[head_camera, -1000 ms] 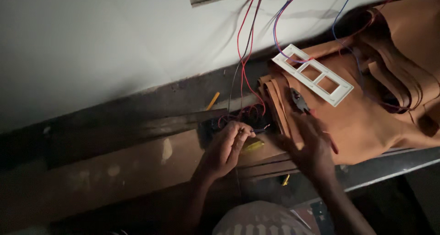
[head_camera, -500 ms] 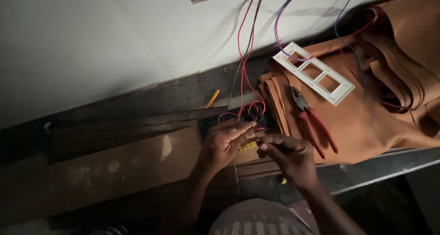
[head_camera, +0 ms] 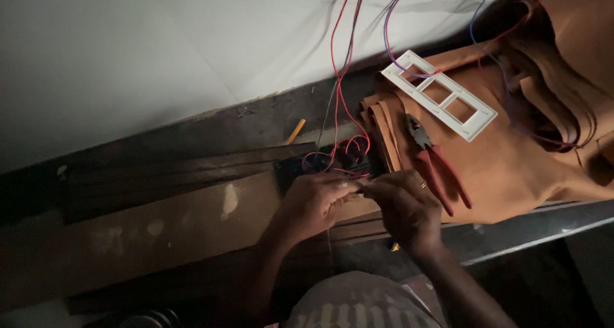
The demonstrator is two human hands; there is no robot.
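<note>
Both hands meet over the dark switch box (head_camera: 320, 168): my left hand (head_camera: 313, 203) pinches a red wire (head_camera: 339, 97), my right hand (head_camera: 406, 209) at 3 o'clock pinches its end. I should hold it steady and keep the pliers (head_camera: 438, 168) near.

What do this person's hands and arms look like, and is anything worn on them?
Both forearms are bare, with no sleeves in view and no gloves. The left hand shows no jewellery. The right hand wears a thin ring on one finger. No watch or wristband is visible in the dim light.
</note>
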